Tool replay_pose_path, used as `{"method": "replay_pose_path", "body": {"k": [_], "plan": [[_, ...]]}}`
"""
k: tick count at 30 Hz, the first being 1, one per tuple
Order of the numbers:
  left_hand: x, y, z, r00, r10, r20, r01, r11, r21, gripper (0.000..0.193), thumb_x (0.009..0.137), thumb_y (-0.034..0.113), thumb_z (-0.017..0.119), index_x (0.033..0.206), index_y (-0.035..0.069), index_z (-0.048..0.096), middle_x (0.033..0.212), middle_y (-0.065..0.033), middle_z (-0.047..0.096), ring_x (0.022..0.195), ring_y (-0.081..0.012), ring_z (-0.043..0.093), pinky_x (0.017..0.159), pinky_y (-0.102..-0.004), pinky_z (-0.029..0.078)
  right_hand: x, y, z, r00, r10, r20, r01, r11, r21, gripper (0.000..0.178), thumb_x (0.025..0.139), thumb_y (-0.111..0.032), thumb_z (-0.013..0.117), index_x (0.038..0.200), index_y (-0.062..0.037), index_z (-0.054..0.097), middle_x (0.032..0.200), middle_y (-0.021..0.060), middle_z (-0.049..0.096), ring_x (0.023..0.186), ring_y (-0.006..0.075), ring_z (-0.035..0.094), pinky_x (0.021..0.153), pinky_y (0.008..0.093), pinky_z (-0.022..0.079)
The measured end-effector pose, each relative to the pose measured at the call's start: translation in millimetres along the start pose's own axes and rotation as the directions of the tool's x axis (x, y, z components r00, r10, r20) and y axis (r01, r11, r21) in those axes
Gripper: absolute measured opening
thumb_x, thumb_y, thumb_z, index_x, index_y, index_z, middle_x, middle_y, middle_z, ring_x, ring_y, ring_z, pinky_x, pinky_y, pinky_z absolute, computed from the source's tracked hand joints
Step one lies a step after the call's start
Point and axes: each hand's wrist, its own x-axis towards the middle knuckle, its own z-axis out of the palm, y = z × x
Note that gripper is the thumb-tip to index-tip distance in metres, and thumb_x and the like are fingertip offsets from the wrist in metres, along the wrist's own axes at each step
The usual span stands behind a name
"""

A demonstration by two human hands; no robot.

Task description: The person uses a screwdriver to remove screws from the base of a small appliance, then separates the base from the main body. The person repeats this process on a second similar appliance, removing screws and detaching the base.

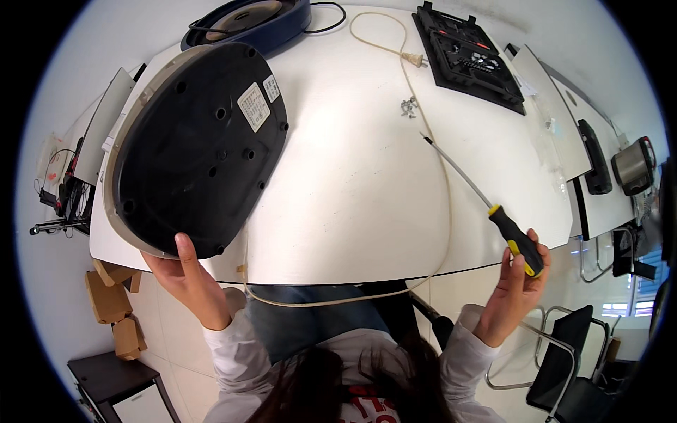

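My left hand grips the near edge of a large rounded appliance base, thumb on top and fingers underneath. Its black underside faces up, with several screw holes, two white labels and a pale rim on the left side. In my right hand is a long screwdriver with a black and yellow handle, its tip slanting up and left over the table. Beyond that tip lies a small heap of screws. A cream power cord loops over the white table and hangs past the near edge.
At the back left sits a dark blue round housing with a black cable. An open black tool case lies at the back right. Cardboard boxes stand on the floor to the left, and a black chair is at the right.
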Motion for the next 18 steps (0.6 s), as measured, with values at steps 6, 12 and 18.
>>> {"method": "replay_pose_path", "body": {"k": [6,12,18], "plan": [[-2.5,3.3,-2.8,0.999,-0.043,0.006,0.042,0.996,0.077,0.049,0.088,0.017,0.058,0.129,0.001,0.036,0.127,-0.012,0.045,0.115,-0.0192,0.044,0.098,-0.031,0.033,16.7,17.8,16.7,0.997,-0.001,0.076,0.0,1.0,0.002,0.032,0.083,-0.002,0.059,0.111,-0.0044,0.045,0.122,0.0147,0.048,0.104,0.0193,0.054,0.086,0.029,0.049],[-5.9,23.8,12.4,0.955,0.293,-0.038,-0.27,0.918,0.289,0.057,0.084,0.013,0.057,0.133,0.004,0.03,0.136,-0.0173,0.034,0.125,-0.029,0.034,0.104,-0.0433,0.026,23.7,17.7,18.0,0.976,-0.105,0.191,0.137,0.977,-0.162,0.029,0.083,0.003,0.056,0.109,-0.0048,0.044,0.119,0.0148,0.049,0.105,0.0212,0.053,0.086,0.0306,0.05],[-6.3,89.3,37.8,0.585,0.438,0.683,-0.614,0.789,0.02,0.037,0.071,-0.003,0.063,0.108,-0.002,0.057,0.098,-0.0151,0.062,0.094,-0.0309,0.061,0.083,-0.0434,0.049,28.4,17.9,17.0,0.958,-0.126,0.258,0.17,0.973,-0.157,0.03,0.083,0.003,0.056,0.11,-0.0051,0.043,0.119,0.0151,0.05,0.107,0.0216,0.052,0.086,0.0307,0.049]]}}
